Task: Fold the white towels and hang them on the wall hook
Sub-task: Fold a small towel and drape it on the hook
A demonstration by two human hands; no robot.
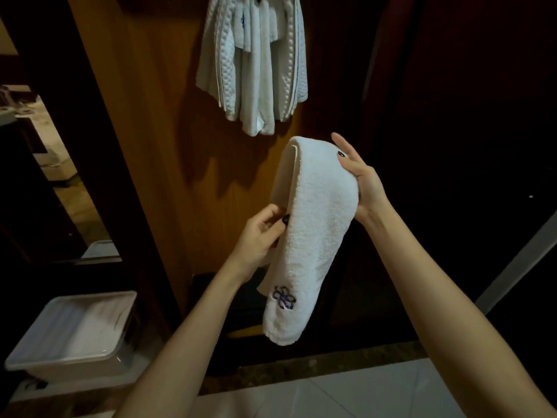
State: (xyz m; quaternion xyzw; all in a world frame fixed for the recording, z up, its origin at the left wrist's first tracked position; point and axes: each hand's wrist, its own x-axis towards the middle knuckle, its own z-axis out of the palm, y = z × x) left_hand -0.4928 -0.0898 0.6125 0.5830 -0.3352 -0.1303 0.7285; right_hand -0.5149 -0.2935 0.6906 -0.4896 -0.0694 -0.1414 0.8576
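At the far left, low down, a translucent plastic bin [69, 330] sits on the floor with something pale inside; what it holds cannot be told. Next to it rises a wooden wall panel [144, 116]. The left hand [259, 233] comes in against the long left edge of the white towel [313, 236], fingers curled and thumb pressed on the cloth, pinching the loose layers there. Above, a bunch of hung towels [256, 64] drapes down the panel; their hook lies beyond the top of the view. The towel in hand is folded into a narrow strip, held in the air just below that bunch, with 1 purple embroidered flower [284, 297] near its lower end. The right hand [358, 176] grips the upper right side near the top fold, thumb on the front and fingers wrapped behind.

Judging from this, the fold looks about done and the lift to the hook is what remains. The risks: the left pinch catches only the edge, so the layers may slide apart on the way up; the hook looks crowded, so pushing 1 more on could knock a neighbour loose or leave this one barely caught, and it would drop to the floor
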